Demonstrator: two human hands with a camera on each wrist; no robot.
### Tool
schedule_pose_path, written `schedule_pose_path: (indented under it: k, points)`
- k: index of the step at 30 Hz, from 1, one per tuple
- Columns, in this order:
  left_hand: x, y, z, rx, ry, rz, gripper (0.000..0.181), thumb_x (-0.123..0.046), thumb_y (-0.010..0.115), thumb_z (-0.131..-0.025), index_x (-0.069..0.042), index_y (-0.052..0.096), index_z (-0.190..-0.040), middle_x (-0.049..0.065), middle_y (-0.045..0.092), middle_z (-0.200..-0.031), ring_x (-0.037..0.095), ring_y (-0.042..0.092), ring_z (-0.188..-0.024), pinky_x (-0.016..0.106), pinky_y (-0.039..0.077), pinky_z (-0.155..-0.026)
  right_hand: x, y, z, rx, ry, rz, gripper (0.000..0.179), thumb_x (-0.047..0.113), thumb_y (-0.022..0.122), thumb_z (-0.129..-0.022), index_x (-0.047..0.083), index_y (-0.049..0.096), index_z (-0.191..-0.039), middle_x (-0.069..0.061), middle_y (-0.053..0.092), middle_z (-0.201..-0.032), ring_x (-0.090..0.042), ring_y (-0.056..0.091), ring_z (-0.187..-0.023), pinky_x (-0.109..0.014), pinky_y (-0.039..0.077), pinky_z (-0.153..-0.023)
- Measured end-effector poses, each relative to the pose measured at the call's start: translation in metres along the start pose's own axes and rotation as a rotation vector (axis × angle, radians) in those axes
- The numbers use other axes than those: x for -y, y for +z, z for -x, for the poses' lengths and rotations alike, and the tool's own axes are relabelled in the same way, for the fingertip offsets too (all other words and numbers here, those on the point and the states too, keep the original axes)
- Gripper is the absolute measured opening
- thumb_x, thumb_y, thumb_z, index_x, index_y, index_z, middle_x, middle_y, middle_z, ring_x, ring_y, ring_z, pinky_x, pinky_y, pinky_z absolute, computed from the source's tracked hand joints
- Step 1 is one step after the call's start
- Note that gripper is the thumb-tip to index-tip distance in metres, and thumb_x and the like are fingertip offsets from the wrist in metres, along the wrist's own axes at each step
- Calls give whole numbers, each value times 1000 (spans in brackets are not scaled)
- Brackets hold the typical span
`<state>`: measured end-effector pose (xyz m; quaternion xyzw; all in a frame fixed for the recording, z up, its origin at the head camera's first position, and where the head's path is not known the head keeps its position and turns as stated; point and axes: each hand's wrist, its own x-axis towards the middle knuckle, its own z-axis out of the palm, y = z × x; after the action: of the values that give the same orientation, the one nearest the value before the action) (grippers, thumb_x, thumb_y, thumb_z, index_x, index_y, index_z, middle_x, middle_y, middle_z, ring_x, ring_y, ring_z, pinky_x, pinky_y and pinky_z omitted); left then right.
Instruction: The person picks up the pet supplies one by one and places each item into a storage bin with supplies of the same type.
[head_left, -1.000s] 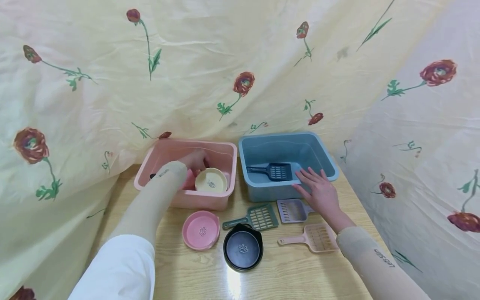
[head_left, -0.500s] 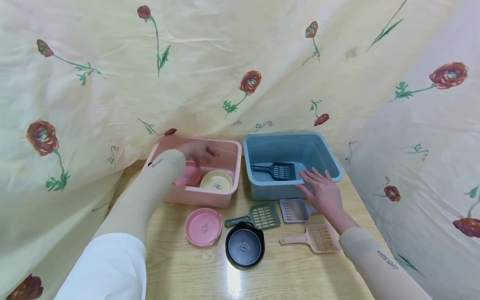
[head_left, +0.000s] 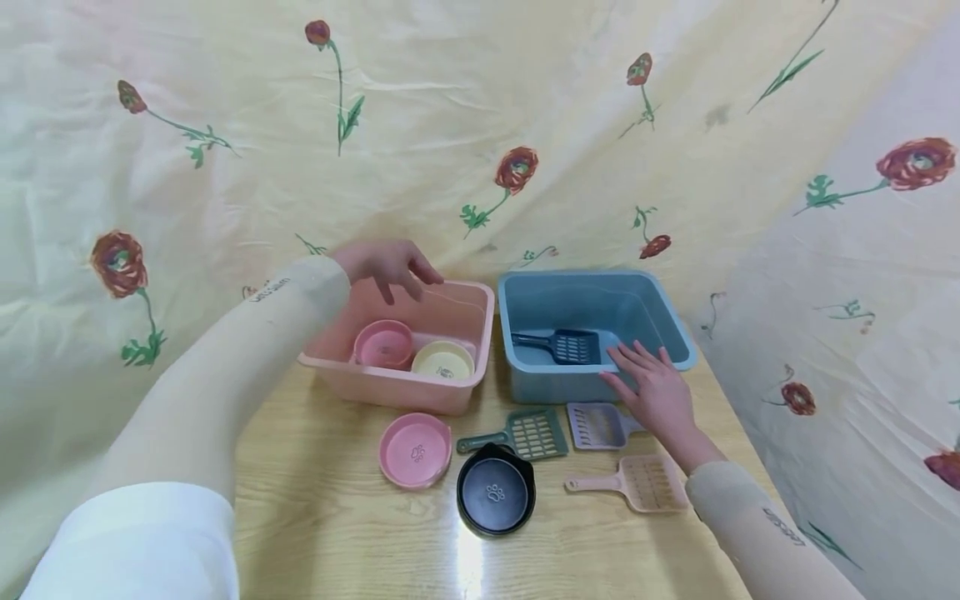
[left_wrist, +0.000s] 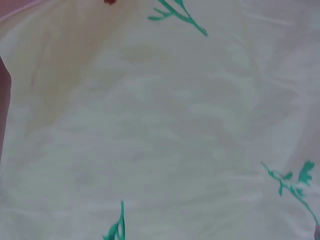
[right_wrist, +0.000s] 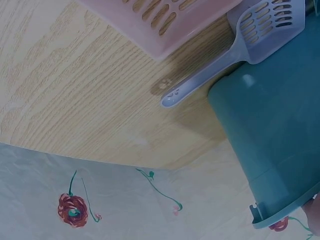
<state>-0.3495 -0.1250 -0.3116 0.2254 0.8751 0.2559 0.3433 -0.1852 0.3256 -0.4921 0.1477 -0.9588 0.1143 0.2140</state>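
My left hand (head_left: 392,265) hovers over the far rim of the pink bin (head_left: 390,377), fingers loosely bent and holding nothing. Inside that bin lie a pink round dish (head_left: 384,343) and a cream round dish (head_left: 443,360), side by side. Over the near right rim of the blue bin (head_left: 551,386) rests my right hand (head_left: 660,397), its fingers spread. A dark blue slotted litter scoop (head_left: 576,347) lies on the blue bin's floor, left of those fingertips. In the left wrist view only a sliver of the hand shows at the left edge.
In front of the bins, on the wooden table (head_left: 337,533), lie a pink dish (head_left: 415,451), a black dish (head_left: 496,493), a green scoop (head_left: 536,433), a lilac scoop (head_left: 597,426) and a pale pink scoop (head_left: 651,483). Flowered cloth (head_left: 420,125) hangs behind.
My left hand has risen out of the pink bin and moved back, leaving the cream dish and pink dish in it. The right hand stays at the blue bin's rim.
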Motion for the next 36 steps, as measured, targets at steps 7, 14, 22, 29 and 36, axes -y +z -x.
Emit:
schedule_pose_path:
  k: [7,14,22,29,36]
  points:
    - [-18,-9,24,36,-36,0,51,-7,72,-101,-10,62,-150,13,59,-155,34,58,-141,50,65,-93,2,1,2,-5,-4,0,56,36,81,-93,6,70,-140,-20,68,-140,-45,60,-136,-71,37,-118]
    - [-20,9,45,74,-63,-13,52,-6,73,-99,-15,64,-150,10,60,-155,31,58,-140,44,66,-90,1,3,2,2,-11,-4,56,36,79,-94,6,70,-140,-20,68,-139,-45,60,-136,-71,37,-118]
    - [-9,38,83,107,-24,-55,54,-5,75,-97,-9,63,-149,16,60,-153,32,67,-123,42,68,-81,-1,0,1,-15,-29,-16,56,38,79,-95,5,70,-139,-21,69,-138,-47,60,-135,-73,38,-117]
    - [20,64,113,112,-31,11,56,-4,74,-96,-5,60,-151,21,55,-157,37,59,-136,47,67,-81,-4,-1,2,-14,-14,-6,57,32,83,-91,5,70,-140,-20,68,-139,-46,60,-136,-72,37,-118]
    - [57,100,121,75,-73,123,58,-8,79,-95,-4,60,-150,21,55,-156,39,59,-138,48,68,-77,-2,3,1,-25,-22,-19,57,31,84,-91,6,70,-140,-21,68,-139,-46,60,-135,-72,36,-118]
